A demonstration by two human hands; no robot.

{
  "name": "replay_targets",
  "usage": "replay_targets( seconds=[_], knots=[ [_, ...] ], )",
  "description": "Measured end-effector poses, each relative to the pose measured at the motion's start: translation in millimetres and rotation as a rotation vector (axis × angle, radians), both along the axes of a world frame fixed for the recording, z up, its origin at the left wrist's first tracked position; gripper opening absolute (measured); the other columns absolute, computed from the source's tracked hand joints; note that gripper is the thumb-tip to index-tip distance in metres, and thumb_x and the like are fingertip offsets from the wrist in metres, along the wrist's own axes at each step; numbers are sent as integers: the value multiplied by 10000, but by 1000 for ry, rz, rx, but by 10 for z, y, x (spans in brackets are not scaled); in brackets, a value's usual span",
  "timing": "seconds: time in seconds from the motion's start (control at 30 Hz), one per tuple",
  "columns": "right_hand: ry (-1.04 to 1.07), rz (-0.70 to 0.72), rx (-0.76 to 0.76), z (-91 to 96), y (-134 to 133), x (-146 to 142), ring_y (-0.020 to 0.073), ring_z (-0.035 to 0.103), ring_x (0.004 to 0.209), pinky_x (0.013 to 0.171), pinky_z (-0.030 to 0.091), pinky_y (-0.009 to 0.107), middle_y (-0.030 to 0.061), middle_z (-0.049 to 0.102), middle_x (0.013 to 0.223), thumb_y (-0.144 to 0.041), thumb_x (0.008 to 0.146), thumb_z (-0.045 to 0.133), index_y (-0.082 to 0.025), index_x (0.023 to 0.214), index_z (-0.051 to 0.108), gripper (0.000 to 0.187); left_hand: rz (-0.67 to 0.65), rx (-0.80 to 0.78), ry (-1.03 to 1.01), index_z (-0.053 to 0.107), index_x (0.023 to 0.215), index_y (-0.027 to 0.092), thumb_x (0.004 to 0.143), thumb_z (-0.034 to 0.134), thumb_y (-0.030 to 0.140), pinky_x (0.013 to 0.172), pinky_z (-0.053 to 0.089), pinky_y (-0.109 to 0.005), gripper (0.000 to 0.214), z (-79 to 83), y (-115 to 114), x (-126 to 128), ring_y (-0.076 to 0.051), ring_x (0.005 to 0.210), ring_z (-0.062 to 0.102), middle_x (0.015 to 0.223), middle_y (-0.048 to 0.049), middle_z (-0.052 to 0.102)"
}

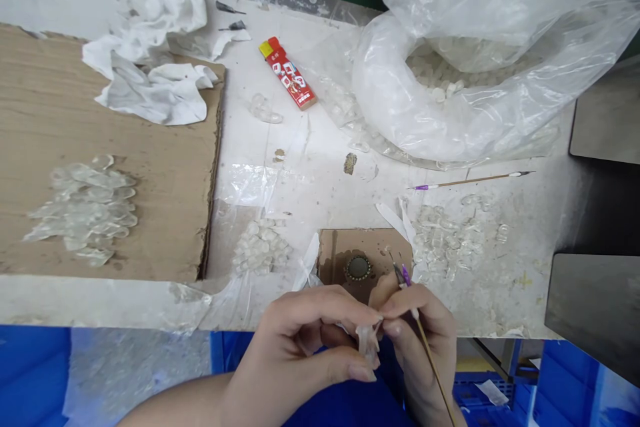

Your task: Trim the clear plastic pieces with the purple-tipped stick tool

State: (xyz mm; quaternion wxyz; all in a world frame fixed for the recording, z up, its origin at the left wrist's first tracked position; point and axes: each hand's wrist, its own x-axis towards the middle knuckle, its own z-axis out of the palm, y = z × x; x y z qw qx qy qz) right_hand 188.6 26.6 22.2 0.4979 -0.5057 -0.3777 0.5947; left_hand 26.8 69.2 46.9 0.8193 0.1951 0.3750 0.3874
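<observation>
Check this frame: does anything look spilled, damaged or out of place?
Mildly. The small cardboard, below centre, is darkly blotched, as if something dripped on it. A crumpled white cloth or paper also sprawls untidily over the upper-right part of the large cardboard.

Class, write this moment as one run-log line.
left hand: pinching clear piece | right hand: holding thin brush, fingers near clear piece | small cardboard: bearing round object | second brush: on table
</observation>
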Motion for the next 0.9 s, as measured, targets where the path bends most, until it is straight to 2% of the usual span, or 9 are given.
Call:
replay_targets(
  seconds=[0.13,0.3,0.4,0.53,0.77,0.9],
  knots=[
    [77,45,-53,-24,20,-15,139,557,600,532,448,251,-6,668,768,-353,1064,681,-285,973,770,145,1,-57,-95,920,1024,349,872,930,260,688,658,-100,177,2,7,-14,-100,672,820,759,5,865],
    [187,-9,-7,-75,-8,-34,163,530,602,583,432,300,-20,620,698,-348,1008,768,-338,991,818,54,-3,-116,-154,917,1009,322,858,941,195,723,681,-120,199,-28,-17,-7,-91,718,829,806,32,876],
    [243,-13,29,-132,-43,-42,163,507,586,578,411,310,-25,592,679,-321,997,781,-367,1041,834,82,-4,-95,-133,914,1025,326,859,933,149,736,679,-117,243,-65,-50,-5,-88,741,831,849,36,886],
    [298,2,69,-187,-65,-42,157,504,581,556,401,301,-28,617,700,-366,991,788,-421,1100,836,131,-27,-34,-67,907,1069,345,851,920,85,734,663,-105,340,-86,-78,-21,-89,743,827,858,31,882],
    [234,35,39,-98,-20,-27,169,555,601,584,430,307,0,699,714,-344,973,812,-318,1028,837,66,-41,197,161,899,1106,384,816,907,17,701,639,-81,468,-51,-85,-67,-84,717,807,880,17,854],
    [204,71,124,-118,-13,-15,167,558,610,581,433,301,1,688,737,-305,978,795,-317,1076,814,100,-48,304,241,890,1152,365,831,916,61,716,640,-85,444,-69,-87,-94,-94,723,810,889,-2,860]
  ],
)
